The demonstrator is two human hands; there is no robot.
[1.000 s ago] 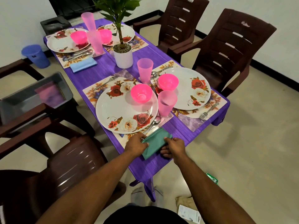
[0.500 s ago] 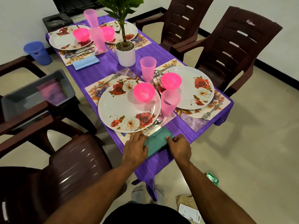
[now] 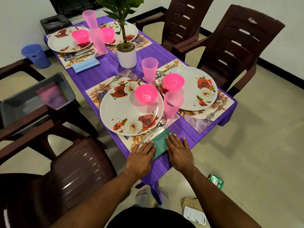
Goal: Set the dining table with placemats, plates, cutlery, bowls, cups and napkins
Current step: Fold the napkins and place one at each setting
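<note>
Both hands have gone from gripping the edges of the green napkin (image 3: 160, 143) to lying flat on it, fingers now straight, and the napkin has settled onto the counter.

Head view, looking down a long counter (image 3: 105, 72) under a purple cloth. The left hand (image 3: 142, 156) rests spread on the napkin's near-left part; the right hand (image 3: 178, 149) rests spread on its right side. Both press it down, neither pinches it. The folded napkin lies between the two hands at the near edge of the counter, half on the floral placemat (image 3: 130, 140) and half on the cloth. Its long axis runs diagonally, from near-left to far-right, roughly alongside the spoon (image 3: 158, 127) just to its left. Both hands are equally close, one on each long side.

Beyond it sits a floral plate (image 3: 125, 116) carrying a pink bowl (image 3: 146, 95), with a pink cup (image 3: 172, 103) at its right. A second setting to the right has plate, bowl, cup and fork (image 3: 214, 111), but no napkin can be seen there. Two more settings lie at the far end, one with a blue napkin (image 3: 85, 65). A potted plant (image 3: 125, 53) stands mid-counter.

Judging by this, the napkin here is nearly placed; smoothing it appears to be the step in hand.
</note>
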